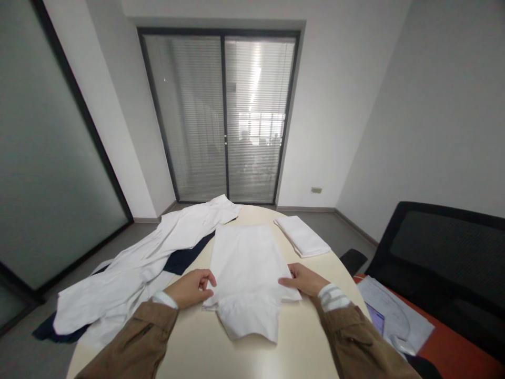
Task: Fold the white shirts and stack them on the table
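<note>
A partly folded white garment (248, 273) lies flat on the pale round table (197, 347), its narrower, loosely curved end toward me. At its left edge is my left hand (193, 288), fingers curved and a gap showing between thumb and forefinger. My right hand (305, 279) grips the opposite edge, the thumb lying on top of the cloth. Beyond that hand rests a neatly folded white cloth (303, 235). To the left, a long heap of white garments (150, 258) stretches across the table, with dark navy fabric (185, 258) showing beneath.
A black mesh-backed chair (445, 252) with an orange-red seat (453, 342) stands at the right. On the seat are papers (394, 302), a white computer mouse (403, 345) and a device with a purple screen (374, 317). Glazed doors with blinds (224, 116) are behind the table.
</note>
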Action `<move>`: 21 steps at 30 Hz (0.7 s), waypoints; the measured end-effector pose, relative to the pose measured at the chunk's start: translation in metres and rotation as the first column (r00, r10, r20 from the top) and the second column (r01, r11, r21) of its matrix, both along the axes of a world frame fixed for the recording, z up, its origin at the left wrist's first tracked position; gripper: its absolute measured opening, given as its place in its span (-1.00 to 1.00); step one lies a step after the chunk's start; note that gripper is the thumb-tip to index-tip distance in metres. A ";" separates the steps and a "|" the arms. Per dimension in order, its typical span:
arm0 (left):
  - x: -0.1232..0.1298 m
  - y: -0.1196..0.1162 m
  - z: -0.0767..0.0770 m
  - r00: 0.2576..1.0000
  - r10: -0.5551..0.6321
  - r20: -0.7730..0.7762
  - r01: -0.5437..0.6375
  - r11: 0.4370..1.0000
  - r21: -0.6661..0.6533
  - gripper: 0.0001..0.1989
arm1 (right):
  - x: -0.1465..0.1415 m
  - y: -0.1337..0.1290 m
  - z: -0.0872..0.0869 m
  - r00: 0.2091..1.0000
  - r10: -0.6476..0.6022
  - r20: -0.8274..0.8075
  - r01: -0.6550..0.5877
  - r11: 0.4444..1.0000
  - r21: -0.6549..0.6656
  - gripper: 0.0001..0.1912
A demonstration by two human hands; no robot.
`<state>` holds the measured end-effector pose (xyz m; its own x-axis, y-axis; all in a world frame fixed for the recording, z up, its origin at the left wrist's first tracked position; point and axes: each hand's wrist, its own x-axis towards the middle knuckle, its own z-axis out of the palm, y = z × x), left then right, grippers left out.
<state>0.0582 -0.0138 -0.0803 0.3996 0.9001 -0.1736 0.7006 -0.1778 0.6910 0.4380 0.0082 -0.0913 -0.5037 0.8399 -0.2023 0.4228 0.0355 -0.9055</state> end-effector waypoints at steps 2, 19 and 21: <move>0.000 -0.002 0.002 0.998 -0.053 -0.016 0.052 0.998 -0.037 -0.75 | 0.003 0.000 -0.001 0.996 0.032 0.086 -0.029 0.999 -0.039 -0.53; -0.002 0.012 -0.018 0.965 0.228 0.133 -0.229 0.973 -0.006 -0.56 | 0.005 0.002 -0.004 0.985 -0.040 0.169 0.056 0.995 -0.088 -0.47; 0.002 0.014 -0.020 0.938 0.311 0.151 -0.326 0.942 0.080 -0.56 | 0.000 0.005 -0.004 0.971 -0.178 0.162 0.184 0.983 -0.023 -0.44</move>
<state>0.0600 0.0007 -0.1008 0.1022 0.9940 -0.0382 0.6341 -0.0355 0.7725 0.4382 0.0130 -0.0958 -0.3030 0.9043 -0.3008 0.5573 -0.0879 -0.8257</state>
